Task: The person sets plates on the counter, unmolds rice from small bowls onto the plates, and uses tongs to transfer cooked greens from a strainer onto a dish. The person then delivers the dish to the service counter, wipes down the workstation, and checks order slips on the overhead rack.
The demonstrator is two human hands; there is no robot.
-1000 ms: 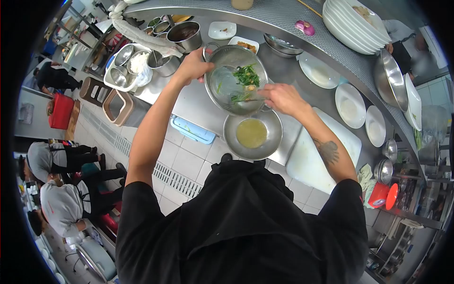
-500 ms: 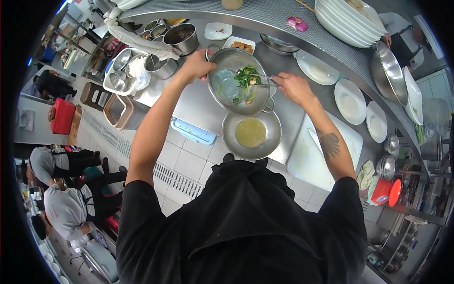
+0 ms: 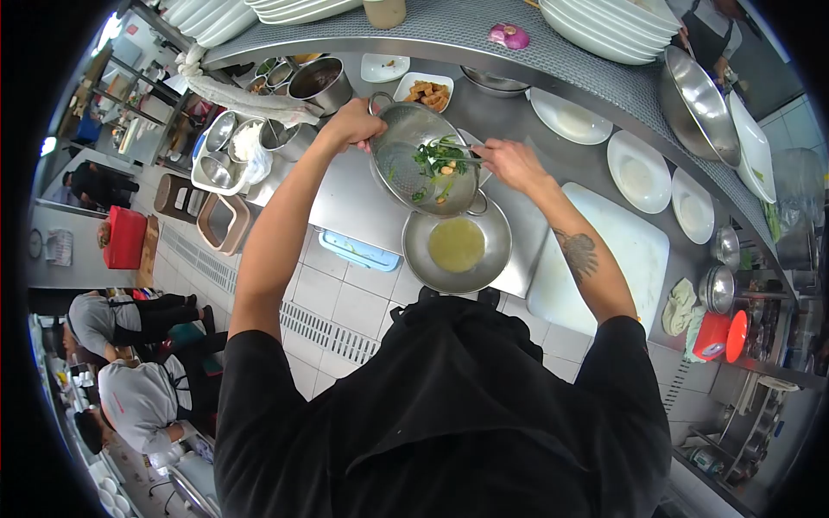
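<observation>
The greens (image 3: pixel 439 155) lie in the colander (image 3: pixel 397 142), at nine o'clock from the right hand (image 3: pixel 511 164), the nearer one. Its fingers pinch what look like tongs (image 3: pixel 466 159), long axis three to nine. The left hand (image 3: pixel 352 125) grips the colander's ten-thirty edge, fingers closed on the handle side. At five o'clock from the colander sits the bowl (image 3: pixel 499 246) of yellow liquid (image 3: pixel 458 244). Count: one colander, one tongs, one bowl, one clump of greens.

Your left hand (image 3: pixel 352 126) is closed in a grip, arm extended; your right hand (image 3: pixel 509 162) grips, elbow bent.
</observation>
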